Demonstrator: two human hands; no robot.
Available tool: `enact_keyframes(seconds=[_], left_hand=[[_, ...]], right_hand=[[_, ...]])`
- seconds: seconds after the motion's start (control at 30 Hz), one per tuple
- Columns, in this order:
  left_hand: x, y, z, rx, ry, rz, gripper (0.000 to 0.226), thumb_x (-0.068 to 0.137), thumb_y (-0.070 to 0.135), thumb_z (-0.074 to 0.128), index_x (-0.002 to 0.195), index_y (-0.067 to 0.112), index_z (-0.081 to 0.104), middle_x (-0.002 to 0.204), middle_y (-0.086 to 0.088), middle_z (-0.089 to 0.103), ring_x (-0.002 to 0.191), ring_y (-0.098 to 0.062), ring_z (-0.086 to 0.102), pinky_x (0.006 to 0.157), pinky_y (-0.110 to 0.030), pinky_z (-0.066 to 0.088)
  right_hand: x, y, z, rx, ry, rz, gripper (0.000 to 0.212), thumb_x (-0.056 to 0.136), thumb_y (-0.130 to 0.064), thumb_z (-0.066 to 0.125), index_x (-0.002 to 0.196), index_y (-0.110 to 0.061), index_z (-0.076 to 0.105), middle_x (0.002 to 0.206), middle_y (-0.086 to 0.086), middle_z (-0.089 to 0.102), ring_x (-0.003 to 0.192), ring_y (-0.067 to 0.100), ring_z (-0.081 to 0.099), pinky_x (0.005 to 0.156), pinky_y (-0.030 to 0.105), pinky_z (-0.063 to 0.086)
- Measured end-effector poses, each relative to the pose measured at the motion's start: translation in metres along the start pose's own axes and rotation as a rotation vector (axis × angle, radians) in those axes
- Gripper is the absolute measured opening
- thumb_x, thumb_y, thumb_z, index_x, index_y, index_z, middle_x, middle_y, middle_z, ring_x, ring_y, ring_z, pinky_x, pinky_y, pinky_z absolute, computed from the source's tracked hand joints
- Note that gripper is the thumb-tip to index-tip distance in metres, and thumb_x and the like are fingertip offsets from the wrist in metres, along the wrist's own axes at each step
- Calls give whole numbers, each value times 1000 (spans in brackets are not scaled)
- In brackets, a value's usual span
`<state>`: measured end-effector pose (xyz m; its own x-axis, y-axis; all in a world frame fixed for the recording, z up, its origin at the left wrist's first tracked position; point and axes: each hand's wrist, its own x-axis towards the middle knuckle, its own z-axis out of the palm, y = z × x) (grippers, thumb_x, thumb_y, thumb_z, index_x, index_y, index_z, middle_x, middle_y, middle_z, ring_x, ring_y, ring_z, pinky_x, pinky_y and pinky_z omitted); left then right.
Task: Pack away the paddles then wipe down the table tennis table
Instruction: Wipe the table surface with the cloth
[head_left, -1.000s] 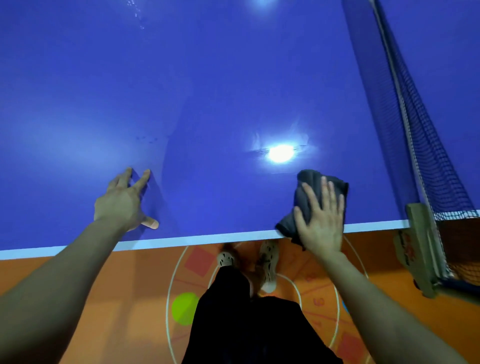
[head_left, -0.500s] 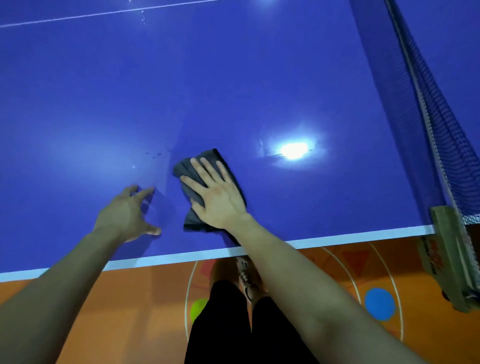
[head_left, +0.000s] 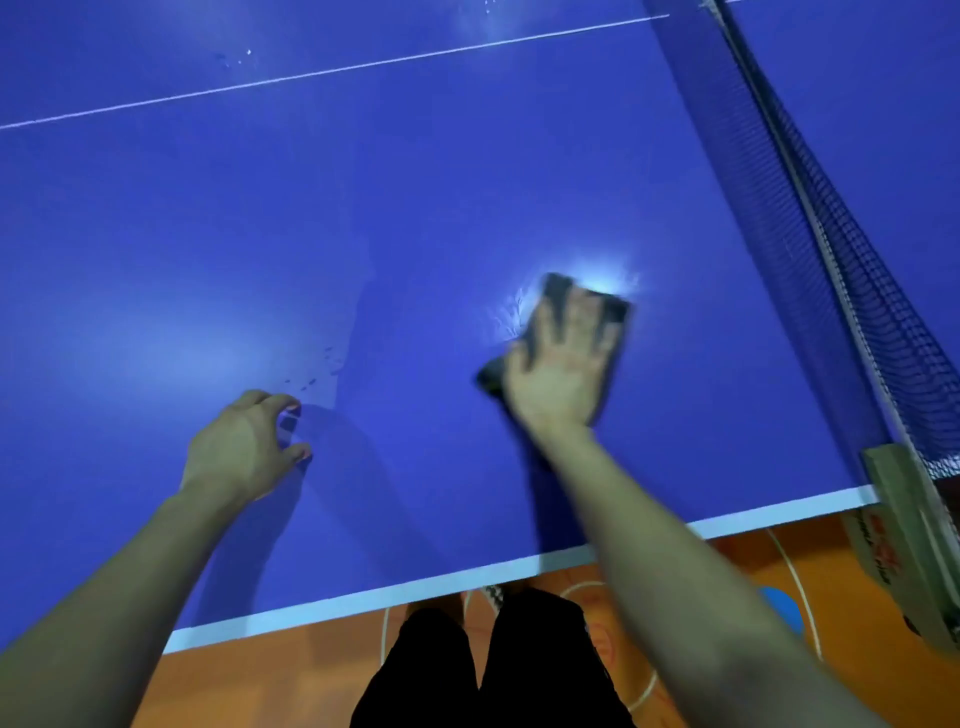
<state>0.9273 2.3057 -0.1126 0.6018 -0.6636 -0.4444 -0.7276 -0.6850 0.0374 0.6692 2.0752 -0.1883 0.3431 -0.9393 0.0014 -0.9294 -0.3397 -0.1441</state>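
The blue table tennis table fills most of the head view. A dark grey cloth lies flat on it right of centre, blurred by motion. My right hand presses down on the cloth with its fingers spread and straight. My left hand rests on the bare table surface to the left, with its fingertips bent onto the table and nothing in it. No paddle is in view.
The dark net runs along the right, held by a clamp post at the table's near edge. A white line crosses the far table. Small dark specks lie near my left hand. Orange patterned floor and my legs are below.
My right hand has swept the cloth from the near right edge leftward to beside my left hand, then back right and farther onto the table. My left hand has stayed put.
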Motion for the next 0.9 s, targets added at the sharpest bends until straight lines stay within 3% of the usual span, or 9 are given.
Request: enact_keyframes(seconds=[0.13, 0.27, 0.33, 0.5, 0.57, 0.63, 0.7, 0.83, 0.9], left_hand=[[24, -20, -16, 22, 10, 1, 71, 79, 39, 91, 142, 27, 62, 141, -3, 57, 122, -36, 63, 89, -50, 56], [66, -32, -31, 51, 19, 33, 86, 75, 37, 95, 150, 24, 56, 147, -7, 54, 128, -38, 60, 94, -56, 55], [90, -27, -39, 27, -1, 63, 92, 71, 35, 97, 152, 23, 55, 149, -8, 52, 130, -39, 59, 98, -57, 54], [135, -10, -48, -15, -31, 105, 105, 62, 39, 102, 152, 24, 52, 153, -10, 46, 135, -41, 53, 101, -58, 53], [144, -9, -49, -20, -35, 107, 106, 63, 41, 101, 153, 24, 49, 155, -9, 44, 137, -39, 52, 101, -56, 53], [146, -14, -48, -36, -38, 98, 103, 66, 41, 99, 154, 26, 47, 157, -6, 42, 138, -36, 50, 101, -55, 54], [145, -23, -49, -43, -40, 79, 95, 73, 39, 96, 153, 28, 47, 157, -3, 41, 139, -34, 49, 100, -54, 54], [147, -44, -56, -8, -7, 52, 70, 87, 30, 82, 150, 27, 50, 157, -3, 41, 138, -35, 49, 97, -54, 54], [154, -52, -62, 19, 12, 43, 63, 94, 27, 73, 152, 25, 50, 158, -6, 41, 140, -37, 47, 98, -55, 54]], right_hand=[[-39, -169, 14, 73, -187, -553, 74, 102, -58, 46, 170, -34, 37, 184, 12, 3, 170, 35, -3, 133, 64, 1], [-18, -155, 23, 138, -126, -721, 72, 96, -50, 56, 165, -36, 46, 183, 7, 14, 170, 27, 9, 135, 56, 8], [5, -92, 19, 154, -72, -593, 72, 94, -48, 58, 164, -35, 48, 183, 6, 17, 170, 26, 12, 135, 56, 13], [69, 101, -7, 66, 49, 101, 72, 99, -53, 53, 168, -36, 40, 183, 6, 17, 169, 27, 15, 134, 59, 15], [80, 112, -8, 57, 42, 293, 72, 101, -54, 47, 169, -33, 37, 183, 8, 13, 169, 27, 11, 134, 61, 11], [81, 65, -4, 47, 44, 368, 74, 102, -56, 41, 171, -28, 36, 183, 12, 9, 170, 29, 7, 134, 63, 8], [73, -17, 5, 31, 46, 230, 73, 104, -57, 38, 171, -27, 37, 183, 15, 9, 170, 32, 8, 133, 64, 8], [35, -196, 24, 79, -86, -326, 68, 108, -58, 38, 172, -34, 32, 184, 12, 0, 170, 31, -4, 134, 62, 2], [26, -234, 28, 66, -165, -531, 67, 108, -56, 39, 172, -35, 31, 184, 9, -3, 170, 30, -7, 134, 61, 3]])
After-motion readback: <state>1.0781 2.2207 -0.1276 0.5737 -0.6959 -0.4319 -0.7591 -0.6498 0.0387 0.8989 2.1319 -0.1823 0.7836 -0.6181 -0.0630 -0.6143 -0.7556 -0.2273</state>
